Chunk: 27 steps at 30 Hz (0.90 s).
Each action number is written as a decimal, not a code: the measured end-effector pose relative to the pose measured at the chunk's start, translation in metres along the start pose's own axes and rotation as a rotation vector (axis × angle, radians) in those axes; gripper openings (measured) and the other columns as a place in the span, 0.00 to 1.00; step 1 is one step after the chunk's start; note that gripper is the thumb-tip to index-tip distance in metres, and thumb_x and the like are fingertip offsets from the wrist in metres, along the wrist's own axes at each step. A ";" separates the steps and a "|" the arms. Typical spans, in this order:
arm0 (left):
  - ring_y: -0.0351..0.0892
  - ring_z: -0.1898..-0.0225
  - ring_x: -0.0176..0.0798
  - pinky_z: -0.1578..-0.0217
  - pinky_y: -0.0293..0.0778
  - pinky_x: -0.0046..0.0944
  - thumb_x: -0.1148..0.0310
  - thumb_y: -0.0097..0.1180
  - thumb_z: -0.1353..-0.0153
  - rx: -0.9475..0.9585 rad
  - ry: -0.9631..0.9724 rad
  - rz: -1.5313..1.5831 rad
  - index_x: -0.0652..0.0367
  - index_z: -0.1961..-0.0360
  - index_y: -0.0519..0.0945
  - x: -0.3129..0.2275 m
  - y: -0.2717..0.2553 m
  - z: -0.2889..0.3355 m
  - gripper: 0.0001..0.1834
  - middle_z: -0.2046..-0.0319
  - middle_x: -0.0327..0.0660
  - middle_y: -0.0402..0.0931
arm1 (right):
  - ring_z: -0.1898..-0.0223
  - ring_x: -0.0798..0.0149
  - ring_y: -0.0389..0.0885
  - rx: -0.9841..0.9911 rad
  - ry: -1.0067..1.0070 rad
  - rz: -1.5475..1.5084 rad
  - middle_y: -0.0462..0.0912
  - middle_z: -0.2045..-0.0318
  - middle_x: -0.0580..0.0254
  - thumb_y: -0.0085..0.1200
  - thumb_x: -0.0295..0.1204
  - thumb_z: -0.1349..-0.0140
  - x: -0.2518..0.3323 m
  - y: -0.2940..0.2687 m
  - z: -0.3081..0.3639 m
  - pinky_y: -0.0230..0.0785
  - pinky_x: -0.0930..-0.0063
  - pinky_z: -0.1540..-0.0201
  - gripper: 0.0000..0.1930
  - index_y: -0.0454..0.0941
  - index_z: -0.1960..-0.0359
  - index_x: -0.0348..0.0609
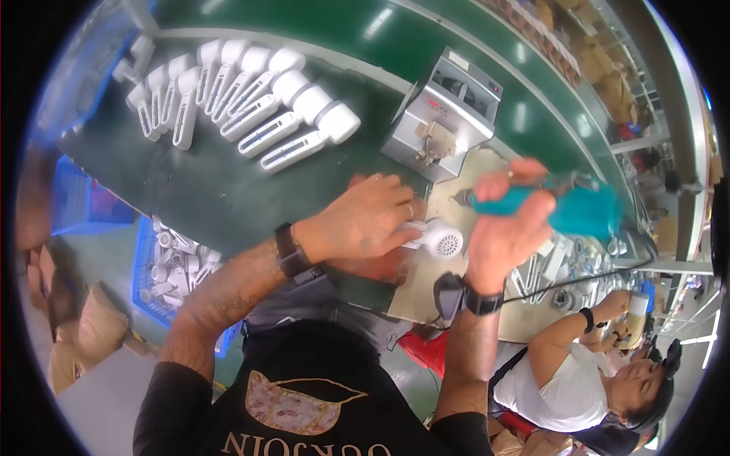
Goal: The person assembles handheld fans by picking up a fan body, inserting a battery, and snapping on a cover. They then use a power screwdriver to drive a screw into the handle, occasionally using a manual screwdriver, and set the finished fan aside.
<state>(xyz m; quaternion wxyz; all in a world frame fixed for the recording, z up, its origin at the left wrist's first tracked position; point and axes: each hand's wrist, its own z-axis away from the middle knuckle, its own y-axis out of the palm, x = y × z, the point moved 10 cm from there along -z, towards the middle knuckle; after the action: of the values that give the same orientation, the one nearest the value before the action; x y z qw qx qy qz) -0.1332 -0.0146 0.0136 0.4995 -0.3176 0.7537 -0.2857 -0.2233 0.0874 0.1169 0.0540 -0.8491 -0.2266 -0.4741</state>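
My left hand (365,216), with a ring on one finger and a black watch at the wrist, closes on a small white hair-dryer-shaped appliance (445,241). Its round grille faces up at the table edge, while my fingers hide much of the rest. In my right hand (502,235) is a teal power screwdriver (582,211), blurred by motion. The driver lies nearly level, its dark tip pointing left, above and to the right of the grille. The tip is apart from the appliance. A blurred skin-coloured patch shows below my left hand; I cannot make it out.
White handled units (262,114) lie fanned across the dark green table (228,194). Behind my hands stands a grey metal machine (449,114). A blue basket (139,281) of white parts is at lower left. White parts and a black cable lie right, near a co-worker (559,380).
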 end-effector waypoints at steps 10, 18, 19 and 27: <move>0.73 0.53 0.41 0.50 0.68 0.43 0.51 0.64 0.38 -0.105 0.048 0.015 0.47 0.46 0.82 0.011 -0.005 0.006 0.22 0.56 0.35 0.76 | 0.73 0.68 0.77 0.017 0.087 0.140 0.77 0.75 0.62 0.45 0.48 0.23 -0.063 0.038 -0.047 0.68 0.75 0.68 0.24 0.74 0.57 0.34; 0.73 0.51 0.42 0.48 0.69 0.46 0.51 0.64 0.39 -0.107 0.005 -0.007 0.46 0.45 0.83 0.011 -0.004 0.005 0.23 0.55 0.35 0.77 | 0.68 0.65 0.78 0.253 0.183 0.129 0.76 0.71 0.60 0.42 0.44 0.21 -0.083 0.039 -0.036 0.72 0.71 0.63 0.18 0.71 0.56 0.39; 0.73 0.51 0.42 0.48 0.69 0.46 0.51 0.64 0.39 -0.102 0.015 -0.001 0.46 0.45 0.83 0.009 -0.004 0.004 0.23 0.55 0.35 0.77 | 0.69 0.65 0.78 0.327 0.168 0.128 0.76 0.72 0.61 0.42 0.43 0.21 -0.082 0.043 -0.034 0.72 0.71 0.63 0.18 0.72 0.56 0.39; 0.74 0.53 0.43 0.49 0.69 0.44 0.50 0.65 0.39 -0.105 -0.003 -0.004 0.45 0.47 0.84 0.012 -0.005 0.004 0.22 0.55 0.34 0.78 | 0.75 0.65 0.74 0.029 0.182 0.039 0.73 0.77 0.60 0.54 0.54 0.29 -0.036 -0.002 0.012 0.67 0.70 0.71 0.30 0.72 0.54 0.31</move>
<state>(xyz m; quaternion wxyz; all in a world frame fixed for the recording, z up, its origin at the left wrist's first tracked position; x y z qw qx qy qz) -0.1326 -0.0277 0.0091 0.4824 -0.3454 0.7664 -0.2462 -0.2307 0.0811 0.0806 0.0959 -0.8058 -0.2109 -0.5450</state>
